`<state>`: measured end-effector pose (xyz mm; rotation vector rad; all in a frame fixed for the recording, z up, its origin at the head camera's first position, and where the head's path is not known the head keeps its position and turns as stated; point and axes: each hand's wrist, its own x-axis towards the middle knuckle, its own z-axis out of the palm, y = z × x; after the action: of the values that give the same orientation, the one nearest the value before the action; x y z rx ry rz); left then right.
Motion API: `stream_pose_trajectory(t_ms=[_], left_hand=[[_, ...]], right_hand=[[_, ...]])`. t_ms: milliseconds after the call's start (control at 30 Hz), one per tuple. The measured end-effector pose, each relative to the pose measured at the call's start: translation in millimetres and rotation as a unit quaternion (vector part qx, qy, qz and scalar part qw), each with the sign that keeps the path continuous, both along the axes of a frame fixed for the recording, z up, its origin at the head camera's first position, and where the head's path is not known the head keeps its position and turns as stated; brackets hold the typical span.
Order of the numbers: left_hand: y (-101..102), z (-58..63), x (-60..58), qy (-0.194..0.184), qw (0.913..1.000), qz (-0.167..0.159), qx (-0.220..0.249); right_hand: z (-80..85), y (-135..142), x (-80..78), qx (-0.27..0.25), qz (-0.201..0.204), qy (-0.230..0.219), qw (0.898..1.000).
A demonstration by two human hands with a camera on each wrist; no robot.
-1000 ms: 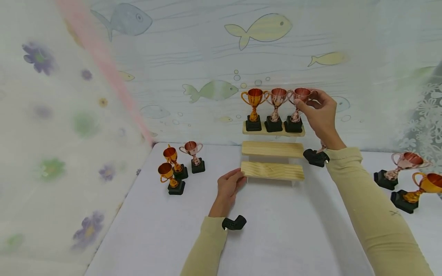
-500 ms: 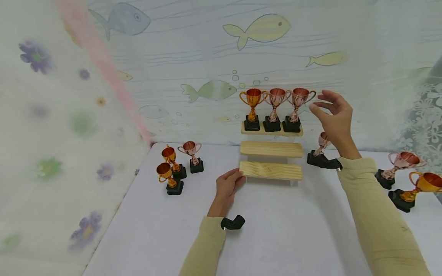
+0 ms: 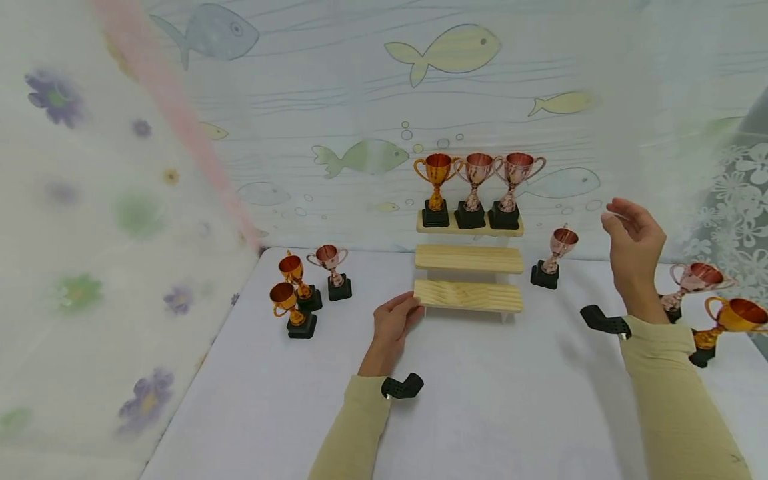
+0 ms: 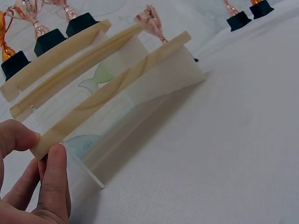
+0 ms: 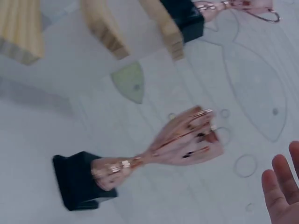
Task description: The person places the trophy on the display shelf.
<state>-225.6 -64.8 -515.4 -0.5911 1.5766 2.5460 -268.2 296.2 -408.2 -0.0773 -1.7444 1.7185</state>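
Here's the right hand [image 3: 637,248], up in the air, and just left of its fingertips a lone pink trophy [image 3: 557,250] stands on the white table [image 3: 480,400], squarely between those fingers and the three-tier stand [image 3: 469,259]! Farther left of them and higher, the top board carries a gold trophy [image 3: 437,190], a middle pink trophy [image 3: 477,173] and an end pink trophy [image 3: 517,170], packed close. Below and right of the right fingertips, a rear pink trophy [image 3: 699,277] and an outer gold trophy [image 3: 739,315], both partly hidden by the right arm [image 3: 672,393]. Well left of the left hand's [image 3: 391,327] fingers, three more: a side pink trophy [image 3: 328,257], a back gold trophy [image 3: 293,269], a front gold trophy [image 3: 286,297]. Fish-print curtain [image 3: 336,80] beyond all fingertips.

Now the poses! Left forearm angled up from the near edge, thumb and fingers pinching the lowest board's [image 3: 471,297] left end. Right forearm raised, fingers gently bent, holding nothing.
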Motion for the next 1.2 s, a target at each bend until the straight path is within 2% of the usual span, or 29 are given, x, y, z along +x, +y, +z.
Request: stream_pose_trajectory(t_ms=[200,400,600,800,933,1200], left_hand=[[-1,3.1,2.3,-0.003,1.0,-0.005,0.004],[-1,4.1,2.6,-0.002,1.0,-0.003,-0.001],[0,2.5,2.0,-0.002,1.0,-0.001,-0.005],[0,-0.3,0.9,0.001,1.0,-0.003,-0.004],[0,0.0,1.5,0.001,1.0,-0.005,-0.002],[-1,0.4,0.8,-0.002,1.0,-0.001,0.003]], right_hand=[[-47.2,-4,8.0,-0.003,-0.033,-0.081,0.996],[-68.8,-19,6.9,0.014,-0.012,-0.144,0.989],[-74.0,-36,0.8,0.019,0.0,-0.162,0.987],[-72.1,-43,-8.1,-0.027,0.01,-0.16,0.987],[-72.0,-44,-12.2,-0.045,-0.009,-0.159,0.986],[-71.4,-42,-20.6,-0.008,-0.051,-0.144,0.988]])
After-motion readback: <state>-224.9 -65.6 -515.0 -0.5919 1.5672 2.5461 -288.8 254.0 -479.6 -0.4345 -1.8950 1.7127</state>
